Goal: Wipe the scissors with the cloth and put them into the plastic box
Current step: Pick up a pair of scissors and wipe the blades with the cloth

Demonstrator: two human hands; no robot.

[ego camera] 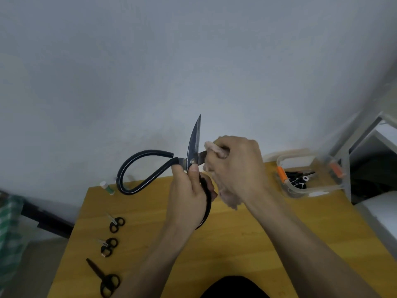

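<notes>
Your left hand (189, 190) grips the large black scissors (150, 171) at the pivot, blades spread apart. Your right hand (234, 166), just beside it, clamps the cloth (214, 148) around one blade. The plastic box (311, 179) stands beyond your right hand.

No text, label, brand, number or sign can be read anywhere in this view. The small bottle (107, 187) at the far left of the table (236, 244) and the plastic box (309, 175) at the far right show no legible print.
</notes>
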